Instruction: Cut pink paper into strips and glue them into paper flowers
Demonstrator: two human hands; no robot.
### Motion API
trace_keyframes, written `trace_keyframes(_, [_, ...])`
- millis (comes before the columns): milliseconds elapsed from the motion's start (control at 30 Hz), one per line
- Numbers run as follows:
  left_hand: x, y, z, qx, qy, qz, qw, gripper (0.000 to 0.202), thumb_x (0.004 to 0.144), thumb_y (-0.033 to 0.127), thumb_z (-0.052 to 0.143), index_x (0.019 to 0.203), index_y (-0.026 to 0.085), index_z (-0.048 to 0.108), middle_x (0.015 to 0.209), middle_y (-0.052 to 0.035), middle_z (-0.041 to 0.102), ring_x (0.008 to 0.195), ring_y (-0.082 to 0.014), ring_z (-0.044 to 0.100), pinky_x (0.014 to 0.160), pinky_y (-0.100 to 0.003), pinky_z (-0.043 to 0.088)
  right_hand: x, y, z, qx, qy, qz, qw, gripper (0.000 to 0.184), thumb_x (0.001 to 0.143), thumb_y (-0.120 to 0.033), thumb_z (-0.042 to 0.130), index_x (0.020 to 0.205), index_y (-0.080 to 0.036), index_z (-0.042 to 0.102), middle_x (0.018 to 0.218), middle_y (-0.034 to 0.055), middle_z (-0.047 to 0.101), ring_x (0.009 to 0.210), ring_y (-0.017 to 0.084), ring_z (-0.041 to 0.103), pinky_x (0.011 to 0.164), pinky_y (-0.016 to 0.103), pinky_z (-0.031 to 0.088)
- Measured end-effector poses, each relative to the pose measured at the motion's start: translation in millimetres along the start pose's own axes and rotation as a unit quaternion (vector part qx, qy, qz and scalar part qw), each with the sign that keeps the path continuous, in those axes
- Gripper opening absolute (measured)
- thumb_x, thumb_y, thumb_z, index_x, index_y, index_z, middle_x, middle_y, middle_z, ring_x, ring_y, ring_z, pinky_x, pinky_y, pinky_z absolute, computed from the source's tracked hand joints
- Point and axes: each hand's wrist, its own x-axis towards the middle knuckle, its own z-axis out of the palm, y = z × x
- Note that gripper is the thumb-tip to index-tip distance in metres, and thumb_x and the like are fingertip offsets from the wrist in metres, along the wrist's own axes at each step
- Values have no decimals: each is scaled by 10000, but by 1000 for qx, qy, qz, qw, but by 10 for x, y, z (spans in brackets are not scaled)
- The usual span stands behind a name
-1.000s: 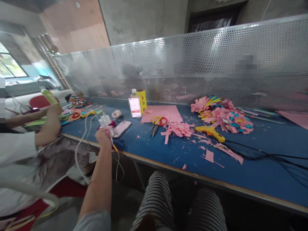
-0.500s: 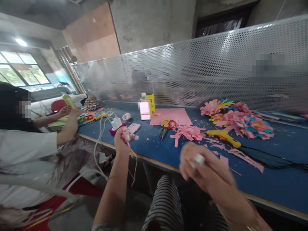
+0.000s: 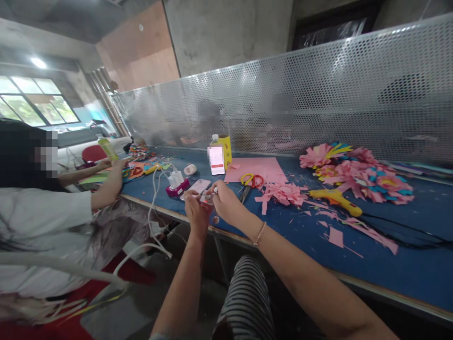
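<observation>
Near the front edge of the blue table (image 3: 279, 226), my left hand (image 3: 197, 210) is closed around a small whitish-pink object (image 3: 205, 199), whose kind I cannot make out. My right hand (image 3: 226, 202) meets it from the right, fingers pinched on a small white piece at the object's edge. Just behind both hands lies a pink phone (image 3: 199, 184). Left of the hands is a purple power strip (image 3: 177, 189) with white chargers (image 3: 176, 178) plugged in. Scissors (image 3: 250, 181) with yellow and red handles lie to the right.
Pink paper (image 3: 258, 169), cut strips (image 3: 283, 194), a yellow glue gun (image 3: 336, 200) and paper flowers (image 3: 364, 172) lie rightward. A lit phone (image 3: 217, 159) leans before a bottle. A person (image 3: 49, 217) sits at left, hands on the table. White cables (image 3: 150, 208) hang over the edge.
My right hand has moved left and away from me to meet my left hand, bringing the small white piece to the held object. The view has shifted slightly.
</observation>
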Motion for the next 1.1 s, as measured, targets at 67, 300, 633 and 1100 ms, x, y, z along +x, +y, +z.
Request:
trace_keyframes(67, [-10, -5, -14, 50, -15, 31, 998, 392, 812, 531, 204, 792, 201, 414, 516, 38, 444, 392, -76, 390, 418, -209, 287, -11, 32, 2, -4, -18, -20, 1000, 159, 721, -59, 331, 770, -210, 323, 845, 49, 529, 789, 152, 505, 731, 315, 396])
trace_keyframes(300, [7, -9, -52, 224, -35, 151, 962, 406, 832, 493, 174, 857, 180, 432, 553, -11, 478, 488, -134, 452, 488, -253, 272, 27, 193, 53, 29, -27, 12, 999, 142, 728, -219, 477, 746, -210, 337, 738, -5, 507, 646, 123, 473, 615, 278, 397])
trace_keyframes(633, [70, -150, -63, 232, -63, 170, 956, 372, 803, 495, 303, 702, 187, 486, 583, -9, 440, 504, -115, 360, 522, -249, 223, 88, 302, 51, 79, 10, 29, 996, 175, 713, -121, 446, 727, -215, 299, 724, -15, 483, 665, 118, 490, 637, 280, 406])
trace_keyframes(1100, [22, -47, -6, 323, -131, 236, 907, 137, 734, 298, 494, 767, 183, 561, 549, 19, 463, 514, -103, 415, 539, -220, 296, 91, 239, -25, 157, 99, 77, 980, 181, 707, -299, 495, 716, -207, 340, 698, -25, 470, 665, 116, 476, 663, 275, 391])
